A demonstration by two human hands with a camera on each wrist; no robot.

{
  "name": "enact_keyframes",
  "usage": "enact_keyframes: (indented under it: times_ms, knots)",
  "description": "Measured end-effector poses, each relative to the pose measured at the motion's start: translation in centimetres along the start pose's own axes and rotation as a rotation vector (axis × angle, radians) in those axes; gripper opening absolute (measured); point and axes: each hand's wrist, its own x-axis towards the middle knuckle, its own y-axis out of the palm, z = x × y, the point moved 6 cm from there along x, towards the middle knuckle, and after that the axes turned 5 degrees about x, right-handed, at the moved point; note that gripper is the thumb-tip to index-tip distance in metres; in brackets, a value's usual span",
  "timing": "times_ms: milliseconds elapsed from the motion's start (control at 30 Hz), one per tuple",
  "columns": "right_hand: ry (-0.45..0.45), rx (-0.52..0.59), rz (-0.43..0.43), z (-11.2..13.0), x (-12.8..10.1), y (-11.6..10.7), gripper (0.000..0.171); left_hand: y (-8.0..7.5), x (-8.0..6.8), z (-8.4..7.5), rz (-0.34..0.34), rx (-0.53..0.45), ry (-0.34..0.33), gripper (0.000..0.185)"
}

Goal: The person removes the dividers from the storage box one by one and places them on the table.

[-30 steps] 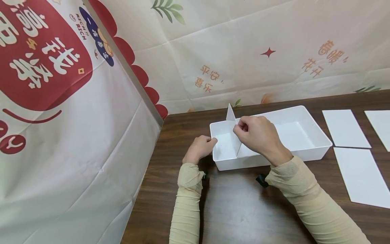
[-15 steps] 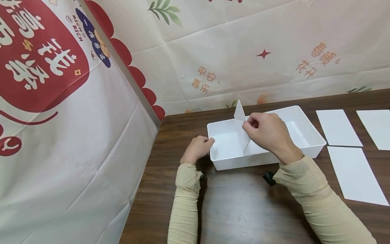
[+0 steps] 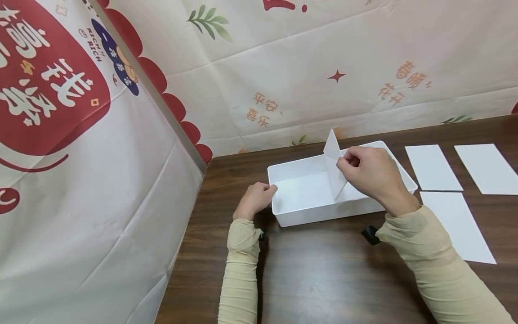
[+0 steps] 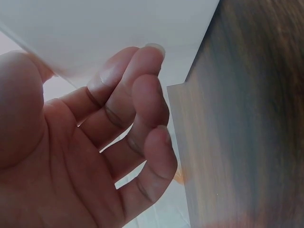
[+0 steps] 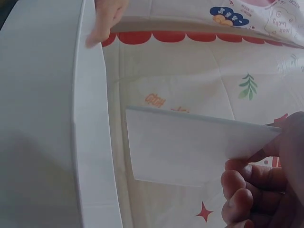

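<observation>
A long white plastic box (image 3: 301,218) lies on the table in the head view. My left hand (image 3: 254,200) grips its left end, with the thumb over the rim and the fingers (image 4: 124,85) against the outer wall in the left wrist view. A thin white panel (image 3: 332,145) stands crosswise inside the box near its middle, its far upper corner rising above the back rim. My right hand (image 3: 374,173) pinches the panel's top edge between thumb and fingers. In the right wrist view, the same panel (image 5: 185,147) extends from the fingertips, while the other fingers are curled.
Several flat white panels lie at the right: one at the back (image 3: 434,167), another farther right (image 3: 487,168) and a longer one in front (image 3: 457,225), partly behind the right sleeve. A printed cloth (image 3: 299,67) hangs behind the dark wooden table (image 3: 315,279).
My right hand has shifted the panel rightward along the box, widening the space on its left. The left hand keeps its grip on the box end. The head view has turned slightly right.
</observation>
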Motion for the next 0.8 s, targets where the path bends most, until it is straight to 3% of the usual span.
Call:
enact_keyframes:
  times_ms: [233,800]
  knots:
    - [0.026,-0.016,0.022,-0.7,-0.4,-0.7,0.021,0.1,0.0,-0.1,-0.004,0.001,0.04,0.047]
    - [0.079,-0.011,0.028,-3.1,-1.4,-2.6,0.023,0.1,0.0,-0.2,-0.013,0.002,0.045,0.048]
